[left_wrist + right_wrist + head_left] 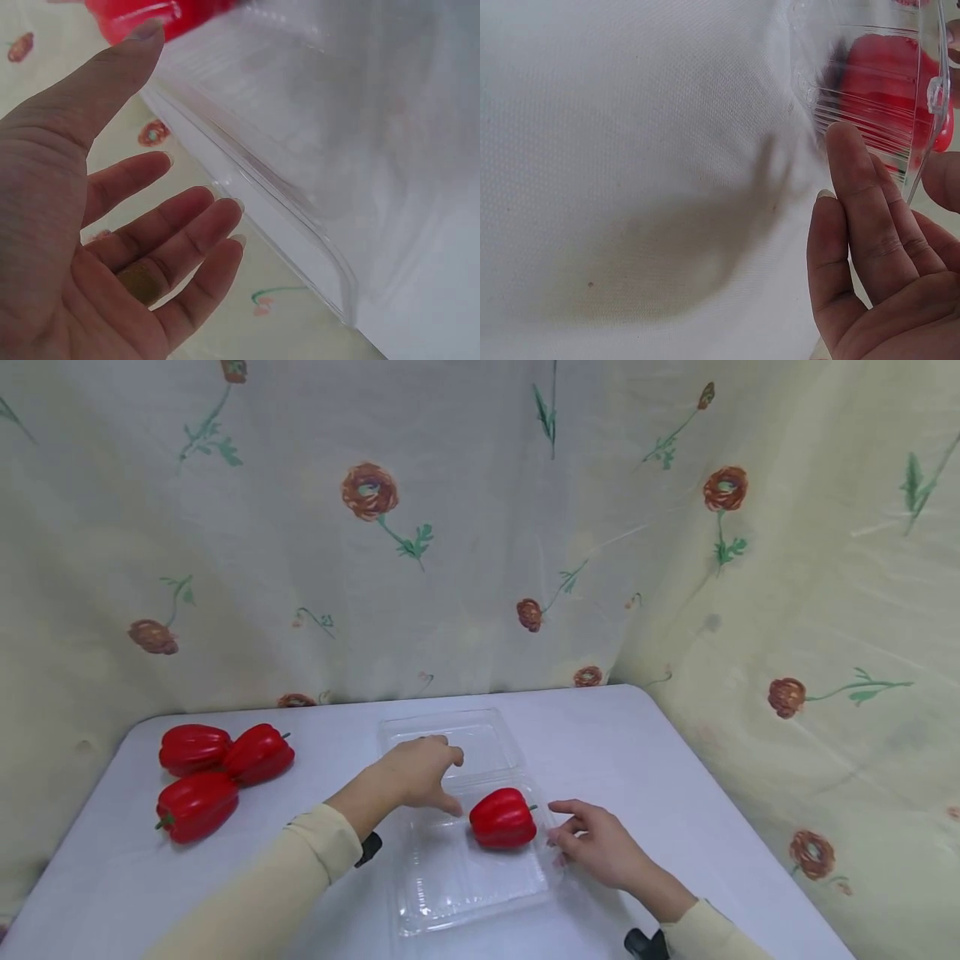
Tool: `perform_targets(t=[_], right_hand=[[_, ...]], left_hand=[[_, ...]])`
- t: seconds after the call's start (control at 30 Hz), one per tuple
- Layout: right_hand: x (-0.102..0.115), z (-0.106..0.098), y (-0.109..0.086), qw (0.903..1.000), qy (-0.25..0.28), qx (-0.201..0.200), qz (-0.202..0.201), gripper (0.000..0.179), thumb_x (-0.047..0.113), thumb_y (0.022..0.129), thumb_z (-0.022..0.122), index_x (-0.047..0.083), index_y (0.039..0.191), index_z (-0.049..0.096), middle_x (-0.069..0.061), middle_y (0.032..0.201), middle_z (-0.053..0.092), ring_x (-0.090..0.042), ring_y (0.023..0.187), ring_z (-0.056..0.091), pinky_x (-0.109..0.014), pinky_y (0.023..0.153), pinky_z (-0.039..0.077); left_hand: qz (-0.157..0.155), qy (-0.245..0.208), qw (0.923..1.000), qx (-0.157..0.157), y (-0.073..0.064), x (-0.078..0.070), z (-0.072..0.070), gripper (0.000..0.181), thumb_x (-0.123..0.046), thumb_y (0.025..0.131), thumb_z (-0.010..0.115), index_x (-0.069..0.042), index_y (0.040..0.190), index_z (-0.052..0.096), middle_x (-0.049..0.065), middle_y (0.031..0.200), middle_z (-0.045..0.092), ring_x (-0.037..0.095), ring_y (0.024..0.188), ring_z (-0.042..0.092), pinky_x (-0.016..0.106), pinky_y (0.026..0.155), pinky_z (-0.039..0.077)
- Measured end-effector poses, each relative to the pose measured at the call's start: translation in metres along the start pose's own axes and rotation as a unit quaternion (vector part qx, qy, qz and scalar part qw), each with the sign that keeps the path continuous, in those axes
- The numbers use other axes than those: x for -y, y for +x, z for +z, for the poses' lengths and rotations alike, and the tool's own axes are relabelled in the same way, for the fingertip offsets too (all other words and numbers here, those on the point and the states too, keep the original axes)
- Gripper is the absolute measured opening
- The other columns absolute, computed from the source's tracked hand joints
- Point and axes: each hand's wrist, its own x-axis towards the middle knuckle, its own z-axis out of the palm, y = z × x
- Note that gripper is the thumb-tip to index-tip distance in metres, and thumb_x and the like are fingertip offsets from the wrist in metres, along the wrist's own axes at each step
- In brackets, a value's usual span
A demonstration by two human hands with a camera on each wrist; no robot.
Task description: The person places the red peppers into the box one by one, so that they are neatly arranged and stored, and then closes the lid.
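Observation:
A clear plastic clamshell container (450,893) lies on the table with its lid (450,723) folded back away from me. One red bell pepper (502,818) sits inside the base, toward the right, its green stem pointing right. My left hand (420,772) hovers over the container's left side, fingers spread, thumb close to the pepper and nothing held. In the left wrist view, the thumb overlaps the red pepper (180,16). At the right wall, my right hand (596,843) holds the container's edge, with fingers (862,199) along the outside and the thumb across the rim.
Three more red bell peppers (198,806) lie grouped at the table's left side. A white cloth covers the table (615,743). Beyond the far and right edges hangs a flower-patterned curtain (465,568).

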Motion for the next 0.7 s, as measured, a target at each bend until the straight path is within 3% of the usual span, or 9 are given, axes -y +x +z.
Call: perform_targets(t=[0.47,0.7], right_hand=[[-0.003,0.000,-0.001,0.9998,-0.012,-0.006,-0.015,0.046,0.017,0.093,0.070,0.001,0.133,0.056,-0.001,0.084,0.069,-0.015,0.069,0.064,-0.027,0.067,0.053],[-0.002,0.001,0.001,1.0000,-0.004,-0.005,0.001,0.045,0.016,0.093,0.069,0.002,0.134,0.056,-0.002,0.084,0.068,-0.016,0.071,0.064,-0.027,0.067,0.054]], left_hand=[[-0.040,-0.003,0.9991,-0.015,-0.022,0.048,-0.005,0.068,-0.049,0.072,0.086,-0.014,0.126,0.065,0.006,0.118,0.062,0.023,0.106,0.061,0.043,0.090,0.053],[-0.061,-0.020,0.9976,-0.028,-0.033,0.066,-0.008,0.069,-0.048,0.071,0.087,-0.014,0.126,0.064,0.009,0.122,0.062,0.025,0.108,0.061,0.045,0.087,0.055]])
